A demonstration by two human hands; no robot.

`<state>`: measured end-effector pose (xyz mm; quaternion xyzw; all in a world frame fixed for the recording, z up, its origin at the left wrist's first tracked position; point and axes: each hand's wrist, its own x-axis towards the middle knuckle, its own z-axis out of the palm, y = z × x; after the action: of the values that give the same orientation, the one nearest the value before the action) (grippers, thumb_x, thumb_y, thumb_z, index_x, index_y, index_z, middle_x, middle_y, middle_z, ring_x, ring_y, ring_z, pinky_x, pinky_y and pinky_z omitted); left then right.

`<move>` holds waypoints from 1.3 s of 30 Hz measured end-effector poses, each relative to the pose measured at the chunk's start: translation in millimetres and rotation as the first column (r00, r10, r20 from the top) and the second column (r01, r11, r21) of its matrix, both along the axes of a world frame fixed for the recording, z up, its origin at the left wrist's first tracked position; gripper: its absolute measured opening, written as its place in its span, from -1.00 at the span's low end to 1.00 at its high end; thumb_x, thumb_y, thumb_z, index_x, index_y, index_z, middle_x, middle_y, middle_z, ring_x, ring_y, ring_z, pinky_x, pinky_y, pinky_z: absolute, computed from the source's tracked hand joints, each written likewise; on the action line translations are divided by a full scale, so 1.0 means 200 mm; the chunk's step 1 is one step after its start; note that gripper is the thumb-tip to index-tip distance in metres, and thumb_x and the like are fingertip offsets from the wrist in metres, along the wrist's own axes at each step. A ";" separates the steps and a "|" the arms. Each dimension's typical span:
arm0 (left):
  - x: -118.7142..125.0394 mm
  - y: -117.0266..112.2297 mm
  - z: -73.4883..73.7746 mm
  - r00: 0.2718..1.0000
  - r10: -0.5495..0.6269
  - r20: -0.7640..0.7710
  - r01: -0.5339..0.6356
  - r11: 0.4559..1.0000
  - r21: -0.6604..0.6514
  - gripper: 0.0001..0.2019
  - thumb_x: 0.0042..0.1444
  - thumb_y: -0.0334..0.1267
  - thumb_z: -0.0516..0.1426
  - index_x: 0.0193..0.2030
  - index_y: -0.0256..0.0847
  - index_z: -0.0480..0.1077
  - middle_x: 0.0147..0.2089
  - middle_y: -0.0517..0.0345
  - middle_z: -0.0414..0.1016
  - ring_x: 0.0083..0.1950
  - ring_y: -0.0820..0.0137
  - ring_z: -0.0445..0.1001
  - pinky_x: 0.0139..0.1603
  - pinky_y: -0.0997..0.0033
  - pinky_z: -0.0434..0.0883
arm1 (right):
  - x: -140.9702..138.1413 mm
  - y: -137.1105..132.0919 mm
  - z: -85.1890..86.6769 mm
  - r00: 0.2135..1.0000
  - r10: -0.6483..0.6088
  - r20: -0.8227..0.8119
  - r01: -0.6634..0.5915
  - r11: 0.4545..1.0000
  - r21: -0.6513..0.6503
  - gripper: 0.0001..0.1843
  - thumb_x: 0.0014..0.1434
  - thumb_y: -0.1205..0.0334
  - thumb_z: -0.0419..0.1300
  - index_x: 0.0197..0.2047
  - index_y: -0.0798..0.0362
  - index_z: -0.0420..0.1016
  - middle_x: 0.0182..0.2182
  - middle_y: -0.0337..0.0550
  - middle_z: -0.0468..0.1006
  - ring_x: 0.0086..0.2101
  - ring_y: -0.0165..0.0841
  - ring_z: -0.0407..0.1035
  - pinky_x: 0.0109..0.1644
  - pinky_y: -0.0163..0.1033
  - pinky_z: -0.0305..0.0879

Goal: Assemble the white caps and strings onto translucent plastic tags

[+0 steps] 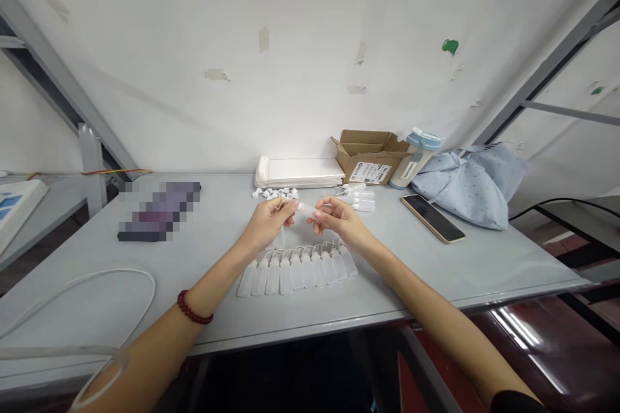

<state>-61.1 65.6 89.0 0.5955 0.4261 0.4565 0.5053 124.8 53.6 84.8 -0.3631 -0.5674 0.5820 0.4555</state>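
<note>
Between my two hands, above the desk, is a small translucent white plastic bottle (pixel 306 209). My left hand (pixel 271 219) is closed on its left end, where the neck and cap seem to be; the fingers hide that part. At its other end my right hand (pixel 339 219) pinches the body between thumb and fingers. Just below lies a row of several similar bottles (pixel 300 271), side by side, with thin white loops at their tops. Behind my hands are a pile of small white caps (pixel 276 193) and a few more bottles (pixel 361 198).
At the back stand a stack of white sheets or envelopes (pixel 300 171), an open cardboard box (pixel 371 158) and a blue-lidded cup (pixel 414 158). To the right lie a phone (pixel 433 218) and a light blue cloth bag (pixel 465 187). A white cable (pixel 145 300) loops at left.
</note>
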 end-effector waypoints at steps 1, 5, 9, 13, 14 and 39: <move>0.00 0.00 0.00 1.000 0.009 -0.027 -0.009 1.000 0.021 -0.67 0.02 0.03 0.19 -0.50 -0.22 0.41 -0.54 0.19 0.37 -0.44 0.41 0.33 -0.31 0.38 0.27 | 0.00 0.00 0.00 1.000 -0.002 0.005 0.002 1.000 0.002 -0.65 0.01 0.07 0.31 -0.28 0.05 0.26 -0.52 -0.25 0.51 -0.50 -0.42 0.39 -0.38 -0.28 0.27; -0.01 0.00 0.00 0.998 -0.031 -0.056 0.034 0.998 0.056 -0.71 -0.01 0.01 0.21 -0.39 -0.21 0.48 -0.48 0.16 0.42 -0.41 0.37 0.37 -0.31 0.37 0.30 | 0.01 0.00 0.00 1.000 -0.001 0.030 0.001 1.000 0.002 -0.65 0.04 0.02 0.27 -0.29 0.05 0.25 -0.49 -0.23 0.53 -0.59 -0.46 0.34 -0.45 -0.29 0.25; -0.02 0.01 0.00 0.994 -0.083 -0.065 0.088 0.993 0.083 -0.71 -0.01 -0.04 0.22 -0.23 -0.19 0.51 -0.35 0.11 0.48 -0.32 0.34 0.39 -0.26 0.35 0.33 | 0.01 0.00 0.01 0.999 -0.020 0.043 0.020 1.000 -0.003 -0.66 0.08 -0.03 0.22 -0.33 0.04 0.22 -0.54 -0.28 0.49 -0.65 -0.49 0.30 -0.50 -0.31 0.22; -0.02 0.01 0.00 0.990 -0.077 -0.115 0.086 0.993 0.082 -0.71 0.03 -0.06 0.19 -0.20 -0.20 0.51 -0.32 0.12 0.48 -0.31 0.37 0.38 -0.25 0.36 0.34 | 0.01 0.00 0.02 0.998 -0.027 0.048 0.028 1.000 -0.004 -0.66 0.09 -0.04 0.20 -0.34 0.03 0.20 -0.57 -0.31 0.46 -0.67 -0.50 0.27 -0.53 -0.33 0.19; -0.01 0.01 0.00 0.990 -0.076 -0.122 0.086 0.994 0.072 -0.72 0.03 -0.06 0.18 -0.22 -0.21 0.50 -0.33 0.12 0.48 -0.31 0.37 0.39 -0.25 0.36 0.35 | 0.01 0.00 0.02 0.998 -0.028 0.051 0.028 1.000 0.002 -0.66 0.09 -0.04 0.19 -0.34 0.03 0.20 -0.58 -0.32 0.46 -0.67 -0.50 0.27 -0.53 -0.34 0.18; 0.02 0.00 -0.03 0.988 0.023 -0.155 0.000 0.990 0.143 -0.83 -0.08 -0.18 0.23 -0.44 -0.26 0.45 -0.44 0.19 0.44 -0.34 0.41 0.37 -0.26 0.40 0.31 | 0.01 0.01 -0.01 0.976 -0.126 0.179 0.096 0.981 0.171 -0.62 0.05 -0.08 0.20 -0.36 0.09 0.30 -0.59 -0.25 0.45 -0.62 -0.50 0.24 -0.51 -0.32 0.17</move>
<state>-57.8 64.6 82.3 0.6614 0.4343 0.4406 0.4240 126.2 55.7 83.5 -0.4097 -0.6320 0.4708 0.4594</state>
